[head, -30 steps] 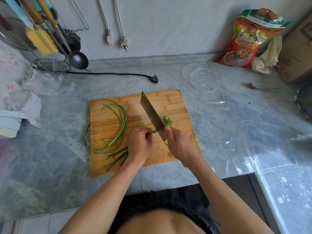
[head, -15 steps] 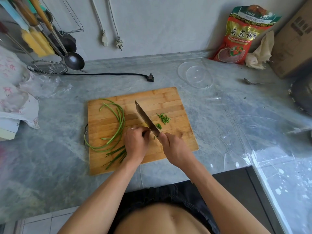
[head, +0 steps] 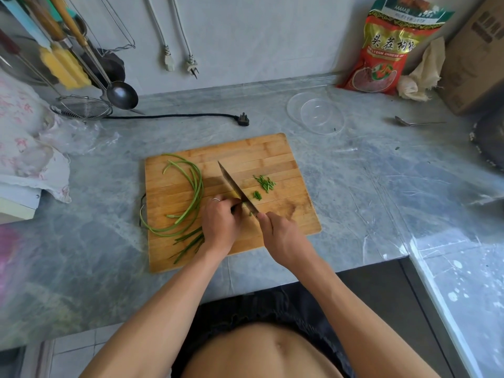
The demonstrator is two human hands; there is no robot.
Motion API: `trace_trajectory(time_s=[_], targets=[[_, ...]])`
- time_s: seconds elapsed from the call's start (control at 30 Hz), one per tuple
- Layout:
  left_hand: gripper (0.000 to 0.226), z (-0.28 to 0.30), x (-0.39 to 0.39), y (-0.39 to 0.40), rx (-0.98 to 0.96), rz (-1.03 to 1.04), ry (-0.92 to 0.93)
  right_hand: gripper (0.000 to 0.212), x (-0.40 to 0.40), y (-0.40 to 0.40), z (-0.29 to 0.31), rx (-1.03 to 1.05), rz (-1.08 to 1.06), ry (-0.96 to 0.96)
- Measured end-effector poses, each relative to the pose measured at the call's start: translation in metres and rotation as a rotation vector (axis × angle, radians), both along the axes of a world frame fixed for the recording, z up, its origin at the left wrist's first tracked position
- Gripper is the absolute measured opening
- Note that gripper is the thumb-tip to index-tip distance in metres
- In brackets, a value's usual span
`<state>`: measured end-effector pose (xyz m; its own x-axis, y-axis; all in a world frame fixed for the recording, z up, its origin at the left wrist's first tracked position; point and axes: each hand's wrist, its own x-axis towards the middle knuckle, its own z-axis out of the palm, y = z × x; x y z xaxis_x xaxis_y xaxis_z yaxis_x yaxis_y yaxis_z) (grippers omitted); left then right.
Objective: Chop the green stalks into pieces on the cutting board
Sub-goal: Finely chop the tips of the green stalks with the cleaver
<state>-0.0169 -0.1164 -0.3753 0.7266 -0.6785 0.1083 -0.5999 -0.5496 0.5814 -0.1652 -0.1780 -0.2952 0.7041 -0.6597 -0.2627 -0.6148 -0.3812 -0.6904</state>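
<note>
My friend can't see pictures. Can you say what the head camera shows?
A right hand chops long green stalks with a steel cleaver on a wooden cutting board, while the left hand pins them down. Small green cut pieces lie right of the blade.

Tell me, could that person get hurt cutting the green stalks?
Maybe. The left hand holds the stalks with its fingers right beside the knife blade, so a slip could nick them. Also, the long stalks curl past the cutting board edge and might slide off.
</note>
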Motion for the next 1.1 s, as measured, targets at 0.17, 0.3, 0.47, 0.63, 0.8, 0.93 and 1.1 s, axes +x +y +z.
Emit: trace_trajectory(time_s=[0.17, 0.3, 0.47, 0.63, 0.8, 0.93, 1.1], targets=[[0.019, -0.004, -0.001, 0.0, -0.039, 0.012, 0.007, 0.045, -0.008, 0.003, 0.006, 0.023, 0.001, 0.025], [0.021, -0.004, -0.005, 0.002, -0.057, 0.025, 0.005, 0.046, -0.015, 0.005, 0.008, 0.023, -0.007, 0.044], [0.023, -0.007, -0.004, 0.0, -0.058, 0.042, 0.018, 0.042, -0.016, 0.011, 0.001, -0.027, -0.017, 0.058], [0.024, -0.007, -0.005, 0.0, -0.055, 0.045, 0.023, 0.043, -0.016, 0.019, -0.005, -0.074, -0.003, 0.081], [0.022, -0.006, -0.005, -0.001, -0.053, 0.048, 0.028, 0.042, -0.013, 0.017, -0.005, -0.083, 0.021, 0.108], [0.018, -0.008, -0.004, -0.001, -0.042, 0.056, 0.051, 0.037, -0.001, 0.016, -0.005, -0.104, 0.035, 0.103], [0.022, -0.008, -0.005, 0.0, -0.044, 0.052, 0.056, 0.037, 0.011, 0.012, -0.002, -0.101, 0.048, 0.102]])
